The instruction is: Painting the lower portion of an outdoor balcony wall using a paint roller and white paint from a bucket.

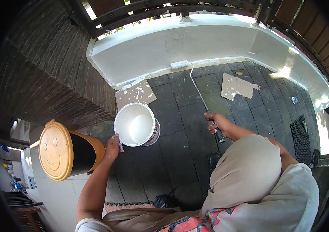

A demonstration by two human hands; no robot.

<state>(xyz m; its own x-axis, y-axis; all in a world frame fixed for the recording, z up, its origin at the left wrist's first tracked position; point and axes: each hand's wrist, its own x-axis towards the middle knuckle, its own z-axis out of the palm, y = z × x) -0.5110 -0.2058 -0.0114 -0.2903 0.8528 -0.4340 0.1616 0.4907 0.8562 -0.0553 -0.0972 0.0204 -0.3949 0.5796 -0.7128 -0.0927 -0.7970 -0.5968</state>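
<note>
My right hand (218, 124) is closed around the black handle of a paint roller (179, 64). The roller's white sleeve lies against the foot of the low white wall (205, 40), by the tiled floor. At the left, my left hand (114, 147) grips the rim of a white plastic paint bucket (134, 124), with paint-smeared fingers. White paint shows inside the bucket, which is tilted towards me.
Paint-spattered cardboard (137, 92) lies behind the bucket, and torn cardboard (238, 86) right of the roller. A trash bin with a smiling yellow lid (55, 150) stands left, near a stone-clad pillar (57, 69). A black mat (300, 140) lies right.
</note>
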